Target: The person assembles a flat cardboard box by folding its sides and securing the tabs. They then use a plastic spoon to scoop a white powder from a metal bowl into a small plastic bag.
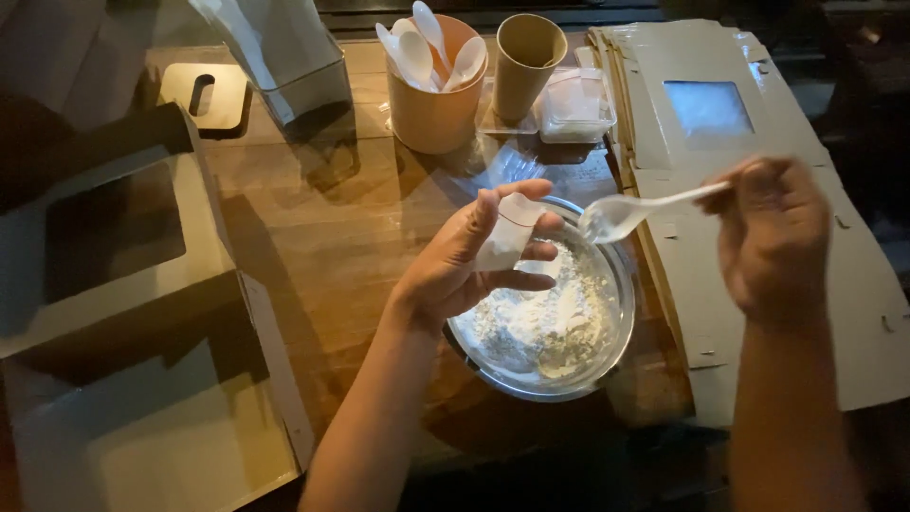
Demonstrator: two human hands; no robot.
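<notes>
Head view, left hand [464, 261] half-hiding small cup [507, 232], right hand [773, 237] blurred

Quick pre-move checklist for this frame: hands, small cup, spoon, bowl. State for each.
1. Left hand grips the small white cup: ok.
2. Cup sits above the metal bowl: ok.
3. Right hand holds the clear plastic spoon by its handle: ok.
4. Spoon bowl points toward the cup, above the bowl's rim: ok.
5. Spoon loaded with powder: cannot tell, blurred.
6. White powder in the metal bowl: ok.
</notes>
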